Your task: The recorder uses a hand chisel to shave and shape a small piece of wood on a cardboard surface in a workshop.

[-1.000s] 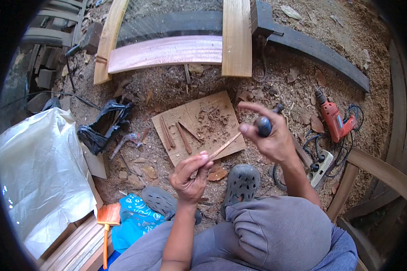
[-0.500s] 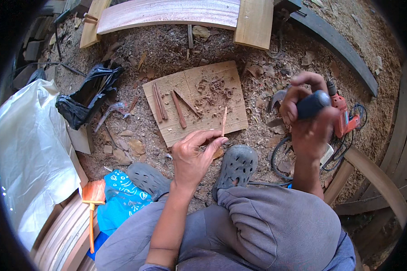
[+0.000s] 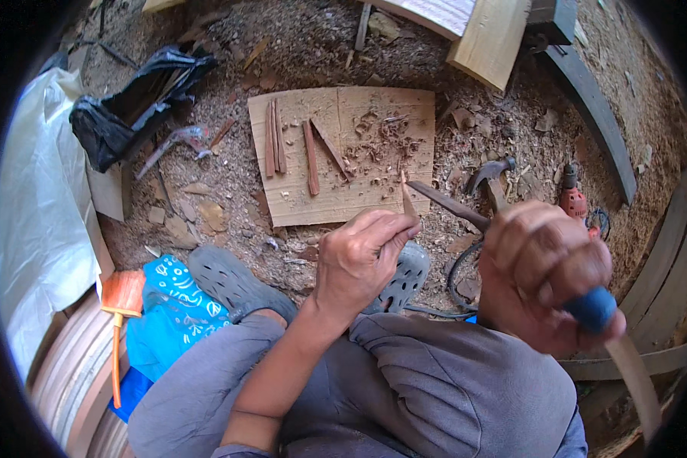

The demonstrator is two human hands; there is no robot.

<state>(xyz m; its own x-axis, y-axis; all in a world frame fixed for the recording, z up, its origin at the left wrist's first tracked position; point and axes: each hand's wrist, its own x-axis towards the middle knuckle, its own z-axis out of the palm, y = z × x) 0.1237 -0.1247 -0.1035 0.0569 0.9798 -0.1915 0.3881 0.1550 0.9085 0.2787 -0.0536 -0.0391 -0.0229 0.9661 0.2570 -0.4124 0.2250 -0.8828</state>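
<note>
Between the thumb and fingers of my left hand [image 3: 359, 256] is a small pale wooden stick [image 3: 407, 195], its narrow tip pointing away from me. My right hand [image 3: 546, 267] is closed round the blue handle of a knife [image 3: 454, 206]. The dark blade reaches left, its end beside the stick; I cannot tell whether they touch. Beyond my hands lies a flat board [image 3: 298, 210] on the ground. Several reddish-brown wood strips [image 3: 311, 159] rest on its left half. Curled shavings [image 3: 397, 137] are scattered over its right half.
A hammer [image 3: 490, 174] and a red drill [image 3: 572, 200] lie to the right. A black plastic bag [image 3: 103, 130], a white sheet [image 3: 49, 221], an orange brush [image 3: 120, 294] and a blue printed cloth [image 3: 177, 313] are at left. Timber pieces [image 3: 492, 46] stand at the far side.
My right hand has come down and nearer, turning the knife so its blade points left to the stick. My left hand has shifted right with the stick. The view has shifted too.
</note>
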